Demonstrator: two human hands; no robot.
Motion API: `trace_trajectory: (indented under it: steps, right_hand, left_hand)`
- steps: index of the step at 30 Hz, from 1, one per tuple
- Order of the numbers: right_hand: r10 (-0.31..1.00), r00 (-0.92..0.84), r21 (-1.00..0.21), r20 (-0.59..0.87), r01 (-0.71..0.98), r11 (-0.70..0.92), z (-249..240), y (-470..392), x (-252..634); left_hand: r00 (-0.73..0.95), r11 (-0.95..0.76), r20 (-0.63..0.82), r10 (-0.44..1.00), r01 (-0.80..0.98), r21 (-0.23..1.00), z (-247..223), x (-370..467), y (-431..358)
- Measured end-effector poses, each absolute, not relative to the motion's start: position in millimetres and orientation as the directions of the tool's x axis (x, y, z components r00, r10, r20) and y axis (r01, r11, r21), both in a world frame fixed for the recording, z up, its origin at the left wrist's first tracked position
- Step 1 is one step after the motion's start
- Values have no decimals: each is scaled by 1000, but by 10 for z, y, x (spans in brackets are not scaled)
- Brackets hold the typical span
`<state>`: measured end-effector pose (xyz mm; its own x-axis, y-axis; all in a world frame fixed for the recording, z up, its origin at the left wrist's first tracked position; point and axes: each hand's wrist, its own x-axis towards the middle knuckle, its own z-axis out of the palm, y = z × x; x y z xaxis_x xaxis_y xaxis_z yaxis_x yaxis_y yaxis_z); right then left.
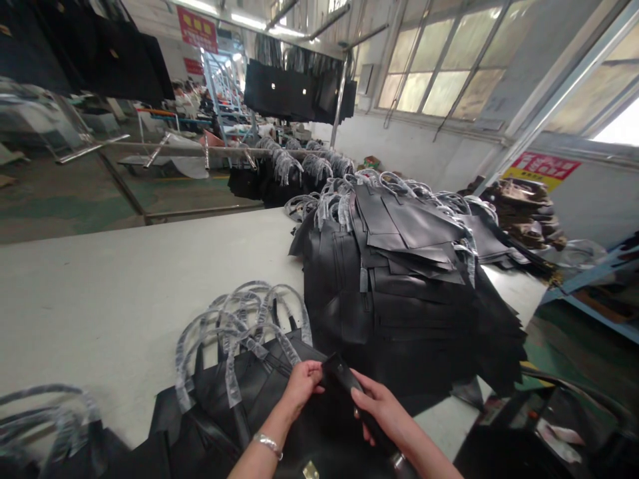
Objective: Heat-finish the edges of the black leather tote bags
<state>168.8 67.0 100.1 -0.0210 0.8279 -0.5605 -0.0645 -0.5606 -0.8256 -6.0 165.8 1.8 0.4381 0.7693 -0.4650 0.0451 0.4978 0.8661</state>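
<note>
I see the left hand (301,387) pinching the black strip (344,378) between its fingers, the right hand (383,407) clasping it above a bag (312,436)

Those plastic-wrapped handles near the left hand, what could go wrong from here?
The wrapped handles overlap in loops near the left hand, so they might snag. The black strip in the right hand could crease if gripped hard. The uneven pile may slide.

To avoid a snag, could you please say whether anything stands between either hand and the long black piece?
Nothing visible: the right hand grips the long black piece, and the left hand is at its upper end.
</note>
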Motion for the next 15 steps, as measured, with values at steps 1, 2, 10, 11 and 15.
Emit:
trace_trajectory:
  steps: [1, 2, 10, 11, 15]
  right_hand:
    - [832, 31, -832, -554, -70, -551, 1011, 669, 1695]
    - [834, 67, -836, -548, -73, -544, 1023, 668, 1702]
    - [845, -31, -841, -534, -83, -535, 1055, 648, 1653]
    - [850, 3, -846, -527, -95, -524, 1060, 638, 1651]
    - [829, -75, -824, -554, -94, -559, 1086, 551, 1651]
  left_hand:
    - [443, 505, -467, 765, 36, 862, 38, -70, 1654]
    - [448, 512, -469, 762, 28, 859, 61, -81, 1651]
    - [518, 555, -469, 715, -14, 832, 251, -203, 1621]
    - [515, 561, -474, 715, -18, 827, 267, -218, 1616]
    - [517, 580, -481, 708, -38, 814, 333, -257, 1590]
